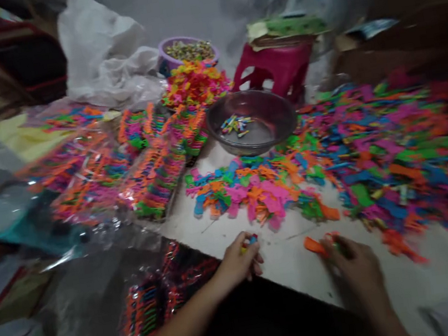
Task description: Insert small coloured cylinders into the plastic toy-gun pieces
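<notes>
My left hand [243,257] is closed at the front edge of the white board [199,230], gripping a few small coloured plastic pieces [253,239], yellow, blue and red at their ends. To its right, my right hand [353,261] pinches an orange plastic piece [315,246] with a flat, rounded end; a bit of green shows by the fingers. Beyond both hands lies a loose heap of flat plastic pieces [259,193] in pink, orange, green and blue. A dark see-through basin [255,138] behind it holds several small multicoloured pieces [236,125].
A larger heap of similar pieces [392,143] spreads over the right side. Clear bags packed with coloured pieces [153,173] lie at left. Farther back are a yellow-pink pile [195,85], a purple tub [163,59], a magenta stool [275,62] and a white sack [100,46].
</notes>
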{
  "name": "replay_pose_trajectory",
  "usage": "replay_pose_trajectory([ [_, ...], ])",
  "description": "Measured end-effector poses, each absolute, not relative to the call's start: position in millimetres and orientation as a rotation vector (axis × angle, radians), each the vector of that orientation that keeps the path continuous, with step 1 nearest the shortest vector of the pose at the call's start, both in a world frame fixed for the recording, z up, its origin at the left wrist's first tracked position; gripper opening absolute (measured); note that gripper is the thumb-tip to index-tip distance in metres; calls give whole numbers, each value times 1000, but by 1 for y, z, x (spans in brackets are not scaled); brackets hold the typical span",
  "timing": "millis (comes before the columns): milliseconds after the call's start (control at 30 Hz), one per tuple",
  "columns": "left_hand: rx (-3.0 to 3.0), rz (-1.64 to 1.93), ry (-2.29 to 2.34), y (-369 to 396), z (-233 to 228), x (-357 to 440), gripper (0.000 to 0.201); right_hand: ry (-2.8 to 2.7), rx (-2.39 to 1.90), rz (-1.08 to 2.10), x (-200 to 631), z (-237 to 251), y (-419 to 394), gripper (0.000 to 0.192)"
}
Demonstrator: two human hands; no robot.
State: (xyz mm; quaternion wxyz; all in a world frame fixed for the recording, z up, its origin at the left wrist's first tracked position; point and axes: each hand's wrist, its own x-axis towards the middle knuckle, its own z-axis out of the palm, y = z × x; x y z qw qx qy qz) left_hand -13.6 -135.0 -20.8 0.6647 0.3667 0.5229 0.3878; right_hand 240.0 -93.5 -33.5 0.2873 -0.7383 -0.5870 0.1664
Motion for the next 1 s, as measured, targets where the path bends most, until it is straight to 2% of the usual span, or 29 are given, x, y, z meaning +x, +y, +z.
replay_pose_trajectory([
  [67,859,895,1145,-132,-18,-9,35,-1667,-2040,345,233,-40,-102,43],
  [167,883,872,1119,-132,-12,1,37,-1751,-1948,423,224,-43,-110,37],
  [233,874,851,1105,-135,-9,8,39,-1765,-1895,468,222,-41,-113,46],
  [300,840,850,1083,-138,-7,12,43,-1735,-1977,385,222,-39,-114,57],
  [400,790,859,1060,-142,-4,15,48,-1665,-2101,345,222,-37,-115,46],
  [500,811,862,1092,-144,-2,18,44,-1524,-1906,739,212,-28,-121,35],
  [700,856,862,1007,-146,6,26,34,-1103,-1373,1455,171,13,-145,34],
  [767,811,858,956,-146,10,25,31,-1046,-1185,1643,169,20,-148,41],
  [867,673,814,884,-147,16,21,26,-989,-1032,1740,177,16,-145,49],
  [1000,624,776,778,-150,19,22,26,-1013,-935,1700,175,6,-140,48],
])
